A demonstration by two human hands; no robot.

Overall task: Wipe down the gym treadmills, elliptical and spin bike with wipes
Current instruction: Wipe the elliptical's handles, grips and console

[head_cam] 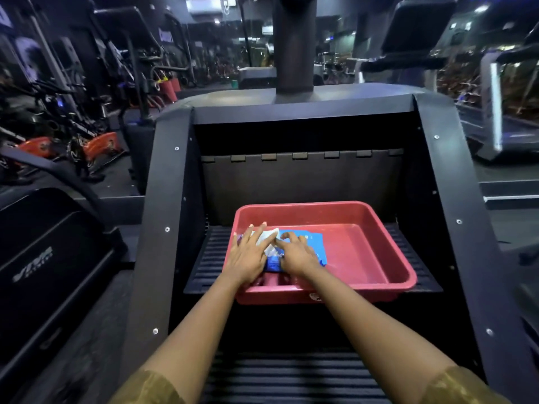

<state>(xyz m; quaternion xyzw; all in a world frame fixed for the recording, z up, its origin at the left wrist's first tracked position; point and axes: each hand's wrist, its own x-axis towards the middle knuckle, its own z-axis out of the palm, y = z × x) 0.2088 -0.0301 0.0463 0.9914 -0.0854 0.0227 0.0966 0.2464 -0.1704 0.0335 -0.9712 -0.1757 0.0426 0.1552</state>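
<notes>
The left grip (250, 252) lay flat, fingers straight, on the crumpled white wipe (269, 239). The right grip (296, 252) curled onto the blue plastic wipes pack (316, 243); pinching or pressing, I could not tell. Unpinned, the pack could lift with the wipe, or the red plastic tray (379, 284) holding both could skid on the ribbed black step (408, 237).

We stand in a dim gym with a dark floor (116, 176), bright ceiling lights (204, 5) far back and black machine frames (137, 83) along our left.
</notes>
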